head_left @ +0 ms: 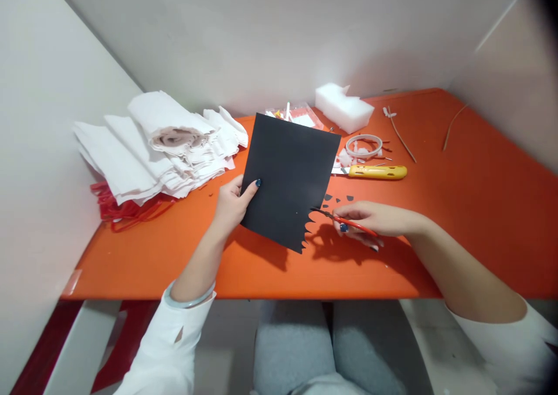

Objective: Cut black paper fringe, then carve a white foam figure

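scissors (344,220) sit clamped in our right grip (375,220), blades at black paper (290,177) pinched by our left grip (231,204).

Black paper sheet (290,177), scalloped edge, tilted; red scissors (344,220) alongside.

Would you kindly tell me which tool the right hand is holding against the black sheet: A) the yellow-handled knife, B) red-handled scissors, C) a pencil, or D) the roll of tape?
B: the right hand grips red-handled scissors whose blades meet the jagged edge of the black sheet.
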The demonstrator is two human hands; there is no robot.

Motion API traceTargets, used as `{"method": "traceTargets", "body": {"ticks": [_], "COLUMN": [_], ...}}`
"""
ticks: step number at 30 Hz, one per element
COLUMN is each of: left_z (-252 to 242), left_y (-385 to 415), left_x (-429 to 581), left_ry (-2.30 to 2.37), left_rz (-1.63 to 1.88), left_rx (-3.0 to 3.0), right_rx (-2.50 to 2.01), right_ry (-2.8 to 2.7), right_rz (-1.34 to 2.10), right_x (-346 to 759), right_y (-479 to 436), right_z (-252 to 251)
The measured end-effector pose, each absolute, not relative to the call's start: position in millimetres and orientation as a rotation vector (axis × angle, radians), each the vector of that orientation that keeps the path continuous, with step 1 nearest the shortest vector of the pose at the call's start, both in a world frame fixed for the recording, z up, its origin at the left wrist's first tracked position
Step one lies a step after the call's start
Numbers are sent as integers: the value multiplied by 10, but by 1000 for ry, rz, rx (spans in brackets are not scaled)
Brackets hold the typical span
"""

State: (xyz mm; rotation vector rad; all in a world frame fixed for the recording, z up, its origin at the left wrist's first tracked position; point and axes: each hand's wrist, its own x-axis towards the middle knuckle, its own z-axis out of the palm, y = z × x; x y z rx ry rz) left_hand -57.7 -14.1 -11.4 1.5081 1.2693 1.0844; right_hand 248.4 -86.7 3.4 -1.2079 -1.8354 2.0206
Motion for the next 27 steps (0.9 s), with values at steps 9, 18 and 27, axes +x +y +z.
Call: {"method": "traceTargets", "body": {"ticks": [9, 18, 27], "left_z": [-114, -149, -110], "left_y": [-152, -156, -194], "left_x": [-544, -552, -521], "left_ry": [1281, 1265, 1248], "left_rz": [1096, 1128, 1163], "left_rx": [1522, 1485, 1480], "right_rx": [-1087, -1084, -1077], "right_ry": [-1788, -1734, -1731], "right_rz": [2024, 1983, 1937], "right_x": [2422, 2411, 2412], "right_y": [-857, -850, -842], "right_z": [10, -20, -61]}}
